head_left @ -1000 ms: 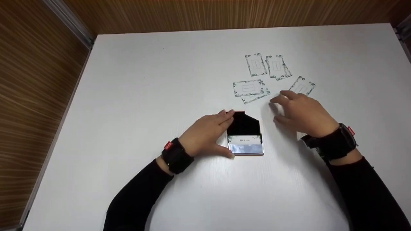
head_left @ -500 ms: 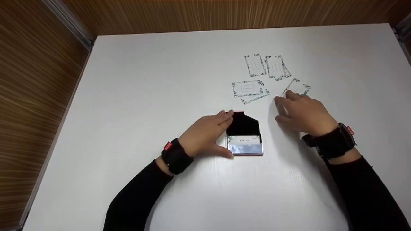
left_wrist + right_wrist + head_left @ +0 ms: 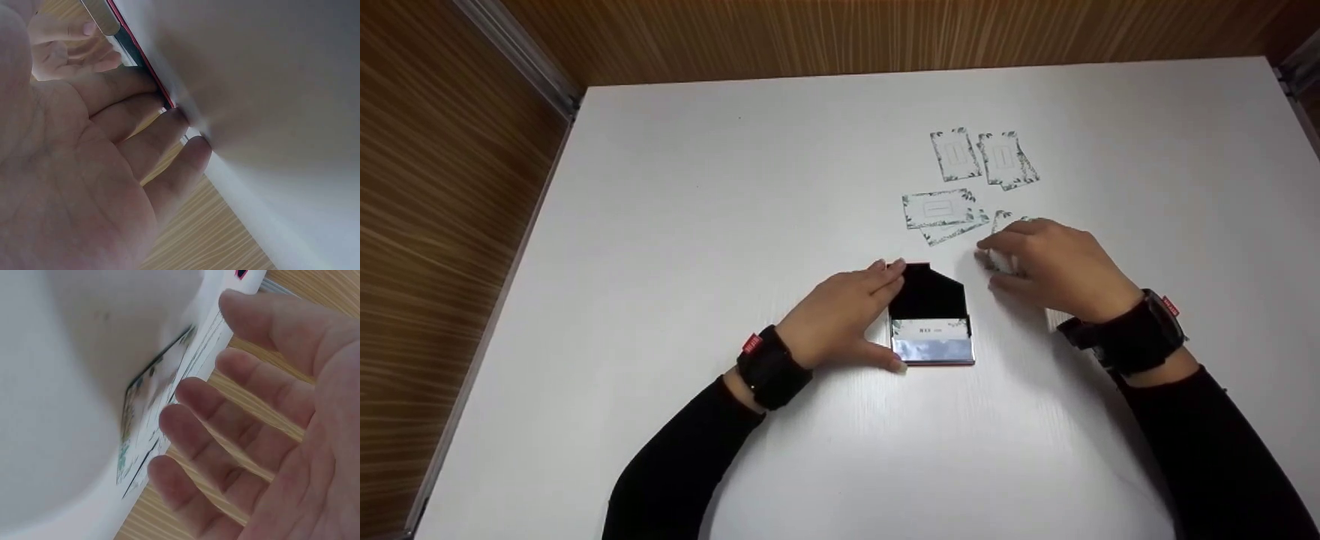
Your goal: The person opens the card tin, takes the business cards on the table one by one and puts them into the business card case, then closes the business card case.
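Observation:
A card case (image 3: 934, 349) with a mirror-like front, black inside and red edges, lies with its lid folded back. A printed card (image 3: 931, 328) shows in its pocket. Along the case's left side, my left hand (image 3: 844, 319) rests with straight fingers on the lid and the thumb at the lower corner. To the right, my right hand (image 3: 1054, 266) has its loosely bent fingers over a leaf-bordered card (image 3: 1002, 219), which it partly hides. In the right wrist view that card (image 3: 149, 396) lies flat by the fingertips; contact is hard to tell.
Beyond the hands lie more leaf-bordered cards: an overlapping pair (image 3: 937, 208), a single one (image 3: 956, 154) and another overlapping pair (image 3: 1003, 159). Wood-grain panels (image 3: 840, 37) border the white table (image 3: 697, 187) at the back and left.
The card under my right hand has slid left and toward the case, turning as it went. My right hand's fingertips have shifted left too. My left hand and the case stay put.

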Demonstrator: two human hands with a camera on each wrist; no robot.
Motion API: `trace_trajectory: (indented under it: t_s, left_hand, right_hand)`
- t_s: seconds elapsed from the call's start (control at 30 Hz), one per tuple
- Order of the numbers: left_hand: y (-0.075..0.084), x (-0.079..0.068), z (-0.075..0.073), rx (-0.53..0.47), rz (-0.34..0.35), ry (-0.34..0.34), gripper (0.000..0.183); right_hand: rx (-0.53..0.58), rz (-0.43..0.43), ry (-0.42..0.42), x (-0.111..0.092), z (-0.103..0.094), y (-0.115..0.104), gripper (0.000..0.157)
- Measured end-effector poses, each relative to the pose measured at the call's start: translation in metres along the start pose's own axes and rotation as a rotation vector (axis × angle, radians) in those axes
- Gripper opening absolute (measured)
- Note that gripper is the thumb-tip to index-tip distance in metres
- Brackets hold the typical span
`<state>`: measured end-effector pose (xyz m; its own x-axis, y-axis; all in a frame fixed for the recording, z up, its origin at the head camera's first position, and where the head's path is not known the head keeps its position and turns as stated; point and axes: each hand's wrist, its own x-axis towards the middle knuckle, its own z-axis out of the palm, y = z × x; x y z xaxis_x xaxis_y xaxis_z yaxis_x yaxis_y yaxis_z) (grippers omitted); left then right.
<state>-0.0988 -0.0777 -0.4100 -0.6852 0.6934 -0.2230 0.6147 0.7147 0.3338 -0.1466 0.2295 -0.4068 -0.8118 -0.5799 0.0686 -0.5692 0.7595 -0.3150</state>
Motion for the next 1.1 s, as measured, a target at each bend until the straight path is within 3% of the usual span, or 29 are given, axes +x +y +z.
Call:
trace_trajectory:
  t_s: [0.27, 0.4, 0.53, 0.9, 1.1]
  left_hand:
    - [0.001, 0.0, 0.001, 0.007, -0.006, -0.005, 0.112]
    - [0.001, 0.001, 0.002, 0.016, -0.007, -0.008, 0.113]
    - [0.0, 0.001, 0.002, 0.024, -0.01, -0.008, 0.113]
    - [0.0, 0.001, 0.0, 0.005, -0.013, -0.009, 0.113]
    - [0.0, 0.001, 0.0, -0.002, -0.014, -0.012, 0.114]
  right_hand:
    - [-0.029, 0.076, -0.043, -0.002, -0.004, 0.005, 0.053]
    - [-0.051, 0.128, -0.13, -0.004, -0.004, 0.006, 0.062]
    - [-0.066, 0.154, -0.189, -0.003, -0.002, 0.004, 0.058]
    - [-0.14, 0.065, -0.06, -0.001, 0.005, -0.002, 0.044]
    - [-0.139, 0.065, -0.032, -0.001, 0.007, -0.002, 0.038]
